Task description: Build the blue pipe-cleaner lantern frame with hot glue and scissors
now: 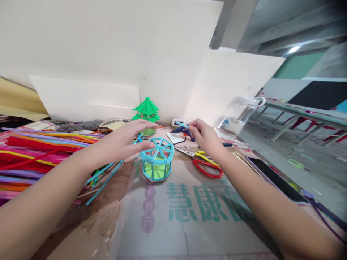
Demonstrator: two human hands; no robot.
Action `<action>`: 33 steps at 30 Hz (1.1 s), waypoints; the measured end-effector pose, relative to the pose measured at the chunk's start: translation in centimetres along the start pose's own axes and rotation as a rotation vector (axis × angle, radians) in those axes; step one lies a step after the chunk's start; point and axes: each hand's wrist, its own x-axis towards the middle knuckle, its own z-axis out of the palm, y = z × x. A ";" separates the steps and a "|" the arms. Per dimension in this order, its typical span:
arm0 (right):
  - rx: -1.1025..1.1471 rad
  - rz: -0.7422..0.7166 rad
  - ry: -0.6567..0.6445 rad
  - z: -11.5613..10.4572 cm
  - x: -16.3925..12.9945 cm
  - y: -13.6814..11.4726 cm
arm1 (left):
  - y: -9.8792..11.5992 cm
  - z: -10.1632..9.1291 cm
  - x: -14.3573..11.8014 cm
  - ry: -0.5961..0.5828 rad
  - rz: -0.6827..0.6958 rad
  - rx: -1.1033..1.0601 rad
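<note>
Before me on the table stands a small octagonal model (157, 155) with a light-blue spoked top, light-blue posts and a yellow-green base. My left hand (132, 139) hovers at its upper left, fingers and thumb apart, the thumb by the rim; whether it touches cannot be told. My right hand (203, 135) is pinched on a short light-blue pipe cleaner (181, 125), to the right of and beyond the model. Close behind that hand lies a dark-blue glue gun (189, 132), its nozzle over a white card (175, 138). Red-handled scissors (207, 169) lie below the right hand.
Bundles of coloured pipe cleaners (35, 155) cover the left side, with loose blue strips (105, 182) nearer. A green tiered pagoda model (147, 112) stands behind. To the right are a clear water jug (237, 117) and a black phone (276, 178). White boards (162, 65) rise at the back.
</note>
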 end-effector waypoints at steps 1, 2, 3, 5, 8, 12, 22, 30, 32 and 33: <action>0.028 -0.078 0.024 -0.8 -0.6 -1.1 | 0.8 0.0 0.0 0.077 0.010 0.016; 0.023 -0.155 0.052 -1.5 -1.4 -2.2 | 1.5 0.1 0.0 0.137 0.028 0.025; 0.008 -0.227 0.065 -2.0 -2.1 -3.2 | 2.1 0.4 -0.1 0.186 0.052 0.035; -0.006 -0.378 0.083 -2.5 -3.5 -5.1 | 3.1 1.2 -0.2 0.254 0.120 0.064; 0.053 -0.574 0.079 -2.8 -5.0 -7.1 | 3.7 2.3 -0.3 0.328 0.242 0.129; 0.122 -0.625 0.096 -3.3 -6.3 -8.4 | 4.0 2.4 -0.6 0.378 0.356 0.175; 0.035 -0.634 0.092 -3.4 -6.1 -7.9 | 5.0 1.4 -0.9 0.303 0.295 0.170; 0.056 -0.551 -0.166 -4.3 -5.1 -7.6 | 4.6 -0.4 -0.8 0.115 0.064 0.145; 0.103 -0.540 -0.185 -4.0 -4.8 -7.4 | 4.3 -0.9 -0.6 0.111 -0.016 0.117; 0.121 -0.530 -0.198 -3.8 -4.6 -7.2 | 4.1 -1.1 -0.5 0.104 -0.046 0.106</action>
